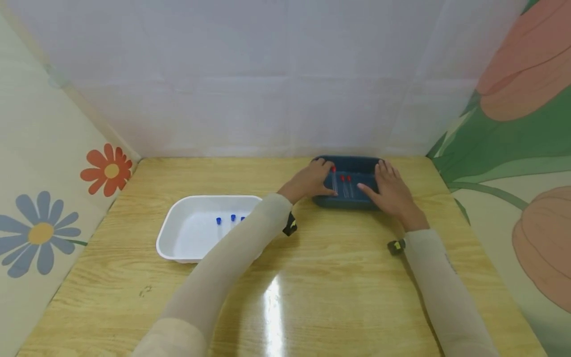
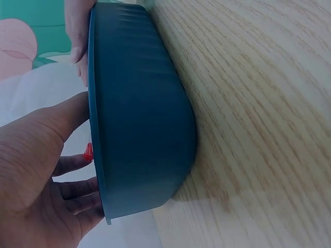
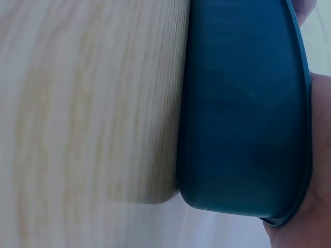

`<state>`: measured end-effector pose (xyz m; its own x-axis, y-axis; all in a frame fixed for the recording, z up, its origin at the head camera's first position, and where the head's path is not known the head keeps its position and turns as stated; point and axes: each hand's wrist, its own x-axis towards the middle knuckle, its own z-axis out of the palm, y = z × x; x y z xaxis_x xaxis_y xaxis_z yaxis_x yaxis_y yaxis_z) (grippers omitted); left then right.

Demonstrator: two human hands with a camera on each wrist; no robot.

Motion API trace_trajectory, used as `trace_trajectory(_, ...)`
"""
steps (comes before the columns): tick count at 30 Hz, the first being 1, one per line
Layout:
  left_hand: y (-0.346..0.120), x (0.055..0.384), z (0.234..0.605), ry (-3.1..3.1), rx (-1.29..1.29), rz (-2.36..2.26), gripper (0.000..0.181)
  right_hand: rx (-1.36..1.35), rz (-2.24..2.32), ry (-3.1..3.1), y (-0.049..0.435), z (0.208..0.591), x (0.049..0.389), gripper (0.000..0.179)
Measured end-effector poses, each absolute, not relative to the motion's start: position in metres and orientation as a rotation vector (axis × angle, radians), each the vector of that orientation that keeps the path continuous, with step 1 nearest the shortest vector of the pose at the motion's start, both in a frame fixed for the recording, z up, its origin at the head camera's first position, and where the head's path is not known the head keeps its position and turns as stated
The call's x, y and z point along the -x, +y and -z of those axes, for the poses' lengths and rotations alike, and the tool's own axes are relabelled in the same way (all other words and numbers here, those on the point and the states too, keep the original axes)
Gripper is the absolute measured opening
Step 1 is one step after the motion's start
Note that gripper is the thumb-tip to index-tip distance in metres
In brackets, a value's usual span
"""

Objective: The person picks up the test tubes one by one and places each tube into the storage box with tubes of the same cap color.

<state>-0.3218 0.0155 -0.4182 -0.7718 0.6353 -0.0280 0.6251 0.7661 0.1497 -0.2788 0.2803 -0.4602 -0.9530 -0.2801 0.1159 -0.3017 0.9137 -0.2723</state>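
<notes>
A dark blue tray (image 1: 370,163) stands at the back right of the table, with three clear, red-capped tubes in or over it. My left hand (image 1: 312,178) reaches over its left end, finger and thumb at the two ends of the leftmost red-capped tube (image 1: 334,181). In the left wrist view that tube's red cap (image 2: 89,151) shows above the rim, against a finger; the rim hides the thumb tip. My right hand (image 1: 394,191) rests on the tray's right end, fingers fairly straight on the rim and thumb over the inside. Two red-capped tubes (image 1: 346,186) lie between the hands.
A white tray (image 1: 178,223) stands front left, partly behind my left forearm, holding tubes with blue caps (image 1: 218,221). A pale wall hanging (image 1: 223,99) closes off the table's back edge. Bare wood table (image 1: 330,277) extends in front of the dark tray.
</notes>
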Motion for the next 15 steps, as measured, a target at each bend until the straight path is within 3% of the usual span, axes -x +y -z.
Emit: trace_trajectory(15, 0.031, 0.323, 0.420, 2.901, -1.029, -0.091, 0.091, -0.453, -0.428, -3.008, 0.282, 0.458, 0.275, 0.102)
